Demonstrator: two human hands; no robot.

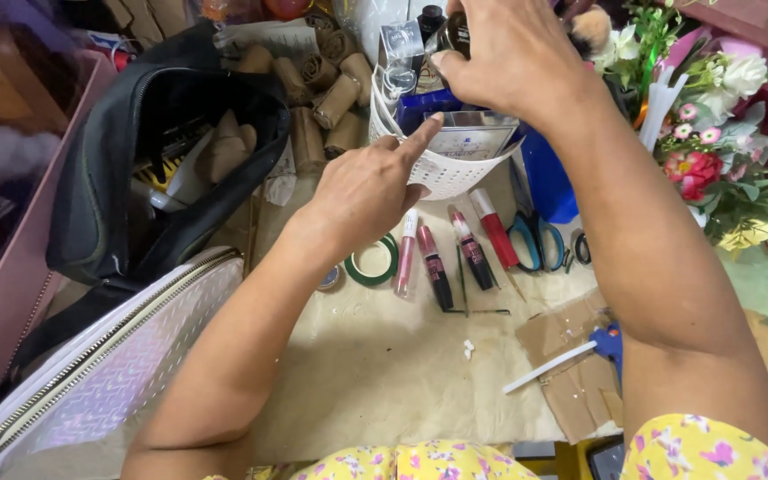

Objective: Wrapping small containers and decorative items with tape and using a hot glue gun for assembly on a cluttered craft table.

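A white perforated basket (444, 174) stands at the far middle of the desk (384, 364), packed with small boxes and bottles. The right hand (504, 58) reaches over its top, fingers (444, 64) curled around a dark bottle (455, 31); the palm hides most of that bottle, so its shape is hard to make out. The left hand (368, 191) rests against the basket's near wall, index finger stretched out and touching a silvery box (473, 138) inside, the other fingers folded in.

Just near of the basket lie four lip-colour tubes (446, 253) side by side, with a green tape roll (373, 264) to their left, partly covered by the left hand. To their right lie blue-handled scissors (535, 240), partly behind the right forearm. A blue container (548, 182) is half hidden behind the same arm.

Far left of the basket stand rolled brown paper tubes (331, 98). An open black bag (162, 160) sits at the left, its contents dim. A shiny zipped pouch (108, 364) lies near left, cut off by the frame. A bouquet (722, 133) fills the far right. Cardboard scraps (571, 364) and a white stick (548, 366) lie near right.
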